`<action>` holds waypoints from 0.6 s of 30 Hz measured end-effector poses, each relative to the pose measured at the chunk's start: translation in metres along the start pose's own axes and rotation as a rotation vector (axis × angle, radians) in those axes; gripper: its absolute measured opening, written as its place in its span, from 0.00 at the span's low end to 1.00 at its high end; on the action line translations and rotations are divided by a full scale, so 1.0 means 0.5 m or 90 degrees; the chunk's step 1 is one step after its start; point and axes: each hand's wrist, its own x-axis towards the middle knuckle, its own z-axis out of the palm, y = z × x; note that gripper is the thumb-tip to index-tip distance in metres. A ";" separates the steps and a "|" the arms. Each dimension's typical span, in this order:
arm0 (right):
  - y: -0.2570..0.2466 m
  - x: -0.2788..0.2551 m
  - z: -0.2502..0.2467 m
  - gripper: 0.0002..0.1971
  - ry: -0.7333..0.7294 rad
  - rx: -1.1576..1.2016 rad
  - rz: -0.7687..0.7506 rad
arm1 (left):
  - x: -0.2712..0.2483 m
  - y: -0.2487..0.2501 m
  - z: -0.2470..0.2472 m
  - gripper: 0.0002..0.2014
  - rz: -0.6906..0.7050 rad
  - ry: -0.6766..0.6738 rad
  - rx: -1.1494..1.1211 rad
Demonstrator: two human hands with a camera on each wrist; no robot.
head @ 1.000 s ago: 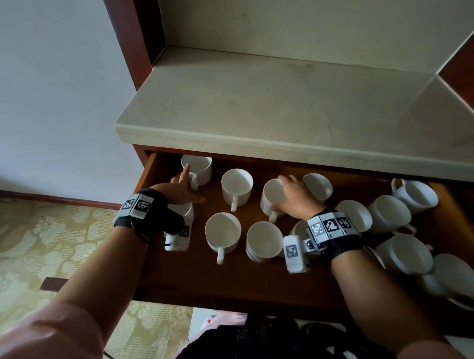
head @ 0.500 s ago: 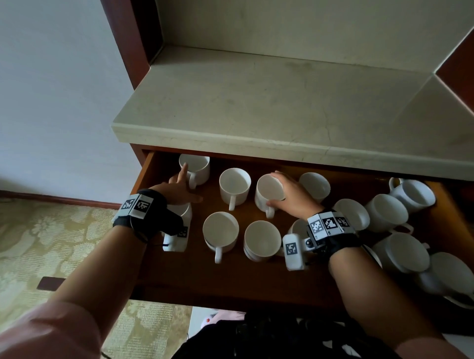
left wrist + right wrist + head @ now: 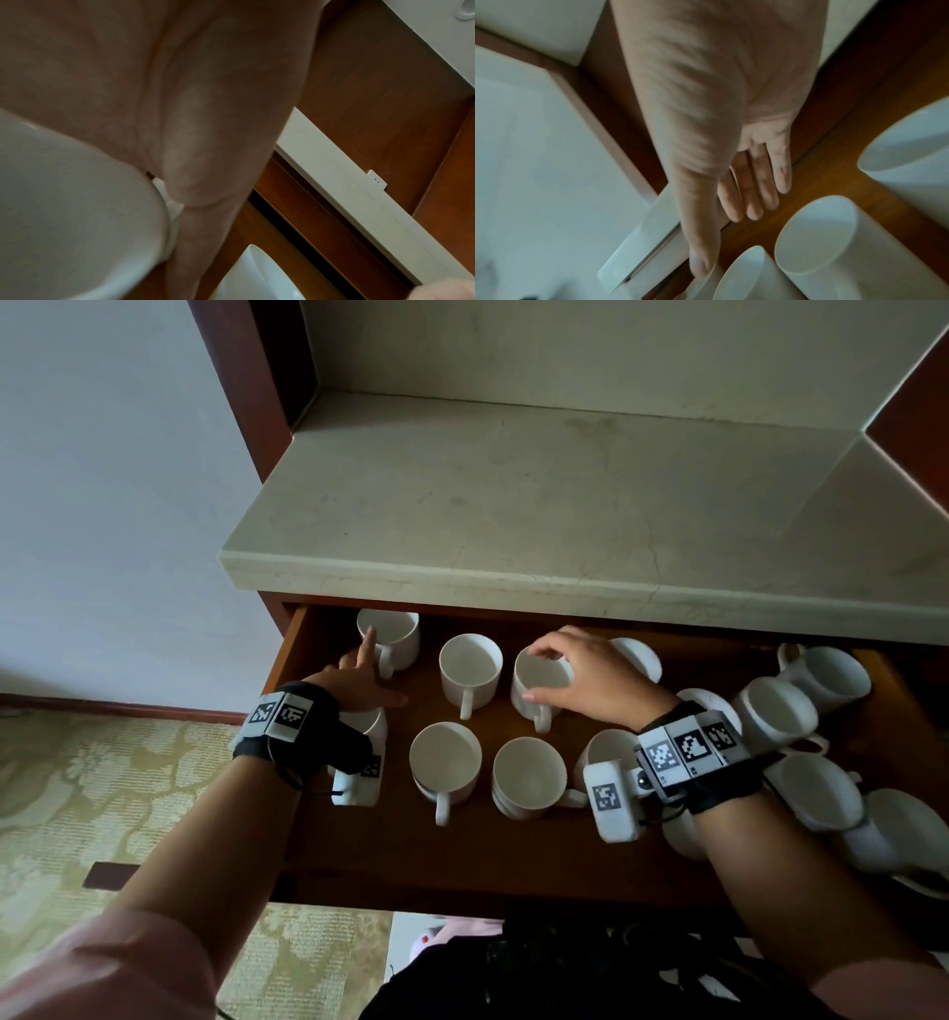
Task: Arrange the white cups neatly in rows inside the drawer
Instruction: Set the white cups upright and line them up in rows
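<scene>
Right hand (image 3: 590,683): fingers clamped on a round white china cup (image 3: 542,683), now slid beside the back-row cup (image 3: 470,667) in the brown wooden drawer (image 3: 462,855).
Left hand (image 3: 367,683): fingers apart, still.
Meaning: back row grows.

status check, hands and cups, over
Left hand open, fingers at back-left cup. Right hand gripping third back-row cup by the rim. Right-side cups jumbled, unsorted in drawer.

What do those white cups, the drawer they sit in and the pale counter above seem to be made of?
White cups: probably glazed ceramic, with smooth, faintly shiny walls and moulded handles.
Drawer: reddish-brown wood or veneer, semi-gloss.
Counter: looks like matte beige stone, faintly mottled and veined.
</scene>
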 end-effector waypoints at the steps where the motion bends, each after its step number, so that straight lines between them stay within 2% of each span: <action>1: -0.010 -0.004 -0.004 0.29 -0.056 -0.020 -0.021 | 0.001 0.000 0.000 0.57 -0.001 0.002 0.003; 5: -0.034 -0.017 0.002 0.36 -0.297 -0.127 -0.046 | 0.001 0.001 0.002 0.57 -0.001 0.004 0.008; 9: -0.046 -0.017 0.029 0.41 -0.412 -0.185 -0.042 | 0.002 0.003 -0.001 0.56 -0.004 -0.005 -0.006; 14: -0.052 -0.013 0.065 0.42 -0.466 -0.218 -0.070 | 0.002 0.003 -0.003 0.55 0.002 -0.018 -0.026; 18: -0.046 -0.020 0.078 0.44 -0.420 -0.309 -0.147 | 0.003 0.002 -0.004 0.55 -0.003 -0.013 0.000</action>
